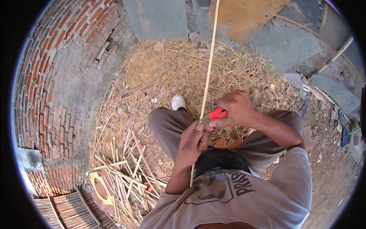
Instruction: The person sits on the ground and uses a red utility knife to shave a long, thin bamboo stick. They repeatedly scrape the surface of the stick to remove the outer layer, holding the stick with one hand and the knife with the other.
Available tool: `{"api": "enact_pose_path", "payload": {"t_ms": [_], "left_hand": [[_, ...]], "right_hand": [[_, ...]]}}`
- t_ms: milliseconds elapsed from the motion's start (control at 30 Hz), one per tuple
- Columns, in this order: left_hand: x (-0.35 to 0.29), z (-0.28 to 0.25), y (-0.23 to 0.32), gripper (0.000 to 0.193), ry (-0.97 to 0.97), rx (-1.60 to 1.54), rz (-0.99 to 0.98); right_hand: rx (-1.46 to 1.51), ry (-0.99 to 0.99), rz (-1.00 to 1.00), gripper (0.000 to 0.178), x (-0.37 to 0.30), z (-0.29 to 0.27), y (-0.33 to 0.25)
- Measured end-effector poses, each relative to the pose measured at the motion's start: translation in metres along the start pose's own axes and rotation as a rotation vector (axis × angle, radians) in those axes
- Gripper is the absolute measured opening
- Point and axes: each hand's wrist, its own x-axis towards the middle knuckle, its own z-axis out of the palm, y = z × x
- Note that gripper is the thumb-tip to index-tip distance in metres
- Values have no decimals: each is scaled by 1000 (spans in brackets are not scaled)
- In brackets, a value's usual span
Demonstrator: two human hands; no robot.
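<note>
Pinching long pale strip (209, 72) between thumb and fingers of left hand (191, 140), from in front of shirt (280, 181) to beyond far edge of straw-covered ground (148, 70); gripping red-handled tool (217, 113), apparently a knife, in right hand (237, 108), clamped round handle, with blade (206, 121) just beside left thumb. Probably best to keep blade shallow, strokes short and light, thumb clear of edge. Worth bracing strip close to blade, feeding evenly to limit splitting.

Bright red handle (217, 113), pale yellow strip (210, 63), grey-brown trousers (167, 126), hole-dotted white shoe (178, 102)
</note>
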Motion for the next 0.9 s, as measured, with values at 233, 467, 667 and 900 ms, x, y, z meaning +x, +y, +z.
{"api": "enact_pose_path", "payload": {"t_ms": [233, 467, 667, 900], "left_hand": [[2, 9, 1, 35, 5, 106, -49], [-1, 14, 2, 28, 2, 265, 16], [-1, 14, 1, 18, 59, 409, 58], [-8, 19, 1, 14, 110, 606, 139]], "right_hand": [[-111, -36, 37, 64, 6, -13, 4], [-222, 49, 164, 66, 11, -17, 25], [-107, 54, -32, 65, 5, -10, -2], [-119, 9, 35, 65, 2, -4, 0]]}}
